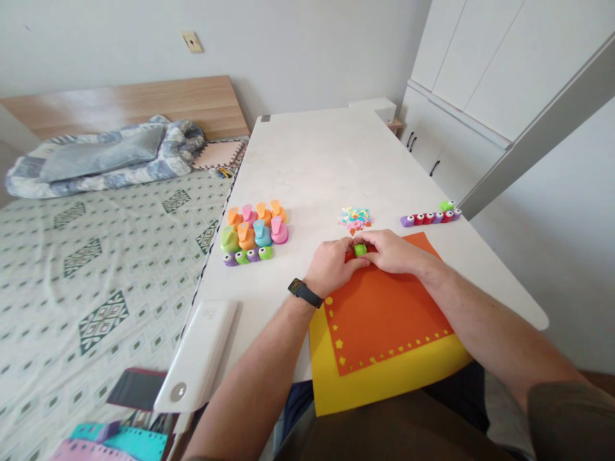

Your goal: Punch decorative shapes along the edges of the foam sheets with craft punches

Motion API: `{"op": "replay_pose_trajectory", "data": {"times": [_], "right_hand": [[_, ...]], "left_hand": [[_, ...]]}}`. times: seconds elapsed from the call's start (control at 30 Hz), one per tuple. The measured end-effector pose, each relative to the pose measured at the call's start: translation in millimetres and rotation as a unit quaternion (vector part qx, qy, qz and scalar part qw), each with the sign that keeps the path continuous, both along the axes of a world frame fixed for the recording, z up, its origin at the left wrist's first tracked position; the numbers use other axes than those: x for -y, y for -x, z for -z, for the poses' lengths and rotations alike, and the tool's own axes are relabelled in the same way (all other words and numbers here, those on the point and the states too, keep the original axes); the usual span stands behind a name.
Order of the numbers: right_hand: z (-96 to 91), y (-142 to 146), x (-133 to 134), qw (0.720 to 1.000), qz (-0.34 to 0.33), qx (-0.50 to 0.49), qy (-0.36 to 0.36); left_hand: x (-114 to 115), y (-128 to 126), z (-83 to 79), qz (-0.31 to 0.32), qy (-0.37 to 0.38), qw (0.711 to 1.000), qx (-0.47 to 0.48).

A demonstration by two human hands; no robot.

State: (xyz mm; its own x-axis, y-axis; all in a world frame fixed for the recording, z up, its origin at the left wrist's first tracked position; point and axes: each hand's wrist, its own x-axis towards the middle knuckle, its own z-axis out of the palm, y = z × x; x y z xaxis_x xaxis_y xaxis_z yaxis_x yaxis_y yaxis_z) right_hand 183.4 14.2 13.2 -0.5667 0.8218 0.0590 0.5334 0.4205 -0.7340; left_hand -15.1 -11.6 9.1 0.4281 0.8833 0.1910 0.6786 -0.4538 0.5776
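A small green craft punch (360, 250) sits between my two hands at the far edge of an orange sheet (389, 307). My left hand (336, 261), with a black watch on its wrist, closes on the punch from the left. From the right, my right hand (390, 251) curls its fingers round it. Part of the punch and the sheet's edge are hidden by the fingers. Small cut-out shapes run along the left and near edges of the orange sheet. Under it lies a yellow sheet (331, 390), which shows through the holes.
Beyond my hands is a pile of tiny coloured paper pieces (356, 216). Large and small punches (246, 238) stand in rows at left; a row of small punches (431, 218) is at right. A white device (199, 355) lies at the table's left edge, beside a bed (120, 256).
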Motion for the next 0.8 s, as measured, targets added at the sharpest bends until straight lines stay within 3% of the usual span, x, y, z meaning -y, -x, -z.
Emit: {"op": "replay_pose_trajectory", "data": {"times": [0.5, 0.8], "right_hand": [[1.6, 0.0, 0.4, 1.000, 0.007, -0.005, -0.002], [0.5, -3.5, 1.4, 1.000, -0.001, -0.012, -0.004]], "left_hand": [[-0.1, 0.2, 0.7, 0.002, 0.006, 1.000, 0.010], [1.2, 6.8, -0.2, 0.001, 0.045, 0.997, 0.067]]}}
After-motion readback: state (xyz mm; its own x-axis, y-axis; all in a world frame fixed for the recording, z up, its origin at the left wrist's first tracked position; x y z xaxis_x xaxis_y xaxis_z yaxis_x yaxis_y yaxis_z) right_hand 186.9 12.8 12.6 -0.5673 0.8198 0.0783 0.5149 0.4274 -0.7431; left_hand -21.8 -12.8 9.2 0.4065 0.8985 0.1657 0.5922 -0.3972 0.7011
